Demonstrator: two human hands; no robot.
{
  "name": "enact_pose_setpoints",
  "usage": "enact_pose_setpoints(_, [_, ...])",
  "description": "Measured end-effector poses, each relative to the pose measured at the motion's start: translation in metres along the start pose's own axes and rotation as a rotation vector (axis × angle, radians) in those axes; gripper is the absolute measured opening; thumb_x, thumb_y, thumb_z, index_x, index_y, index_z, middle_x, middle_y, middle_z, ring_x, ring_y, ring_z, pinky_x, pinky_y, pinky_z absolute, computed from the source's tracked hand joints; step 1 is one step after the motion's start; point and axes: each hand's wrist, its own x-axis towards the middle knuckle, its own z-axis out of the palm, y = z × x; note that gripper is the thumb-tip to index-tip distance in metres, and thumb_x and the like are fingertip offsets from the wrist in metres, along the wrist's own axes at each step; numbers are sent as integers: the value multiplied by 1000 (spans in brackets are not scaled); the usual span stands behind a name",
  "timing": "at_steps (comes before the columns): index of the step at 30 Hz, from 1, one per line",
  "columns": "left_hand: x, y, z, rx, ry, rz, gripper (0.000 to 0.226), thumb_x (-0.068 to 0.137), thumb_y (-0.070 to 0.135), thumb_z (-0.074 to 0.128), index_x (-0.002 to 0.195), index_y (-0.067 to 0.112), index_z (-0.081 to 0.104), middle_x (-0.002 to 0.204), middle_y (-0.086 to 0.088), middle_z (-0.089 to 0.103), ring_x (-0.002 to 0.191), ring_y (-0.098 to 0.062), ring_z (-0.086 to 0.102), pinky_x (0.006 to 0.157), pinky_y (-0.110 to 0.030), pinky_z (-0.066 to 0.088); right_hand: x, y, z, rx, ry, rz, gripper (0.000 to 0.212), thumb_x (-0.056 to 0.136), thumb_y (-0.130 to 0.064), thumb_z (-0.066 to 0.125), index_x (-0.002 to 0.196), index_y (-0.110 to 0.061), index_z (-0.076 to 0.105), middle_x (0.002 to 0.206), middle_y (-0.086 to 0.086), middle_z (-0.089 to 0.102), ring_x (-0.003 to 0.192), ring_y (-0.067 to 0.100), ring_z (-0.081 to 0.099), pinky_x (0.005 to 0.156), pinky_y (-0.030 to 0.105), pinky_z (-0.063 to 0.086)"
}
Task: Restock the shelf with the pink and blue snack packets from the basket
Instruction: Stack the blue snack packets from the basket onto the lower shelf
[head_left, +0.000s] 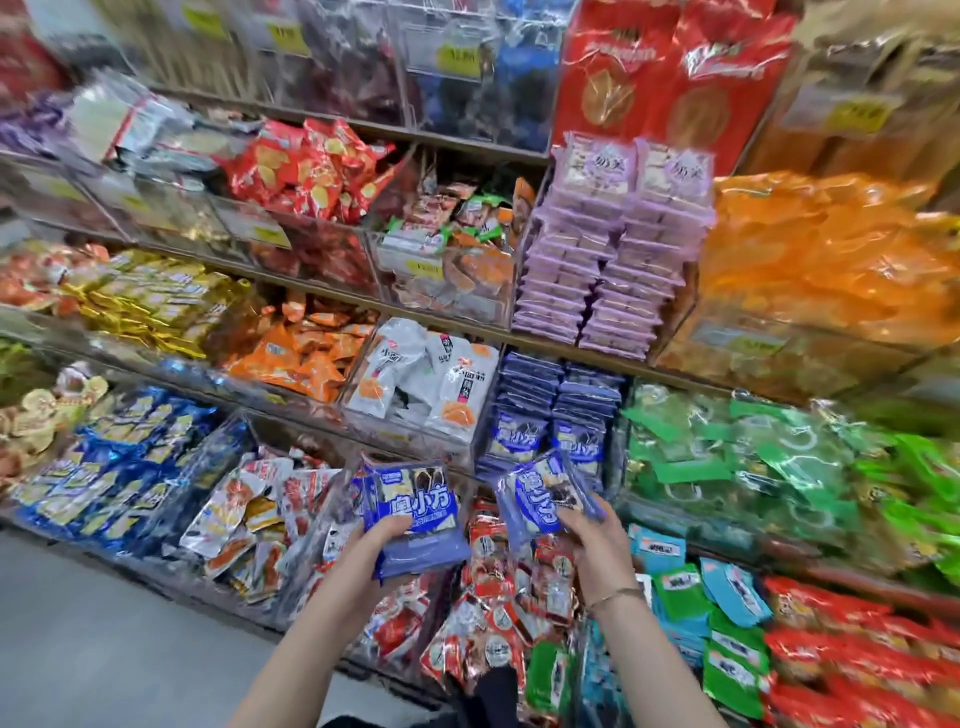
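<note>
My left hand (382, 540) grips a small stack of blue snack packets (410, 506) with white lettering, held flat in front of the shelf. My right hand (584, 522) pinches another few blue packets (540, 496), tilted toward the shelf. Just above them, a clear bin (621, 457) holds two rows of the same blue packets (550, 410). One shelf higher, two rows of pale pink-lilac packets (613, 249) are stacked in a bin. No basket shows in view.
Clear bins of other snacks crowd every shelf: white pouches (421, 384) left of the blue bin, green packets (753, 457) to its right, red and white packs (498, 597) below my hands. Grey floor (104, 649) lies at lower left.
</note>
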Motion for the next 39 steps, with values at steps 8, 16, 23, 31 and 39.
enact_pose_setpoints(8, [40,17,2,-19,18,-41,38,78,25,64,111,6,59,106,-17,64,94,-32,61,76,-40,51,43,-12,17,522,47,428,66,91,-43,55,145,-31,18,144,23,36,88,34,69,52,41,57])
enact_pose_setpoints(16, [73,43,1,-66,16,-29,37,79,19,64,114,9,58,104,-14,69,89,-28,65,78,-40,54,106,-25,50,-50,26,217,55,89,2,47,139,-17,34,114,10,51,81,20,57,60,32,52])
enact_pose_setpoints(23, [82,49,-6,-85,3,-48,56,67,24,67,119,9,55,113,-17,67,98,-32,64,85,-43,53,129,-26,80,-675,46,-70,43,90,-12,59,128,-8,39,122,13,55,92,22,56,86,42,52])
enact_pose_setpoints(31, [81,45,-3,-84,8,-81,67,65,25,69,128,10,52,115,-15,67,99,-30,65,75,-37,54,133,-31,85,-1199,31,-127,43,94,-16,51,135,-9,41,122,16,54,101,30,58,85,36,48])
enact_pose_setpoints(39, [74,41,3,-43,-1,-89,73,63,27,71,129,7,48,104,-10,72,82,-21,71,60,-28,56,81,-34,77,-842,36,-289,47,89,-34,59,130,-14,45,116,1,49,106,21,55,89,27,46])
